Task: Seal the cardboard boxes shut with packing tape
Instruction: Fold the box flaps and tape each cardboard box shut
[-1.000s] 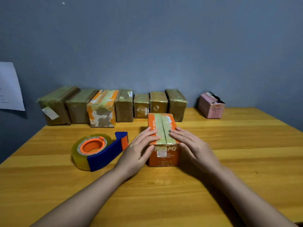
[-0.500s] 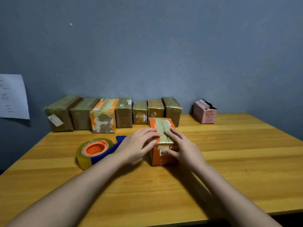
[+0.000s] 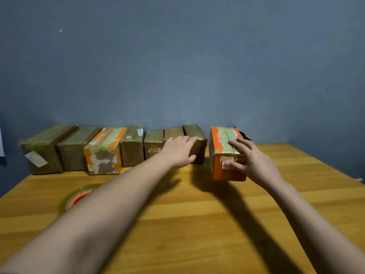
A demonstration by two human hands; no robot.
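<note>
1. My right hand point(image 3: 250, 162) grips the near end of the taped orange box point(image 3: 227, 153): fingers spread over its top, thumb curled against the front face.
2. The box sits at the right end of the row of sealed boxes point(image 3: 110, 149) along the wall, with a narrow gap between it and the last brown box point(image 3: 197, 143).
3. My left hand point(image 3: 178, 153) rests on that brown box, fingers nearly straight over its top and thumb against its front, clamping nothing that I can tell.
4. The orange box's long axis runs from me toward the wall, parallel to its neighbours.
5. I judge the next move to be a short slide leftward; my right hand is the one on it.
6. The tape dispenser point(image 3: 79, 196) lies near my left forearm, mostly hidden.
</note>
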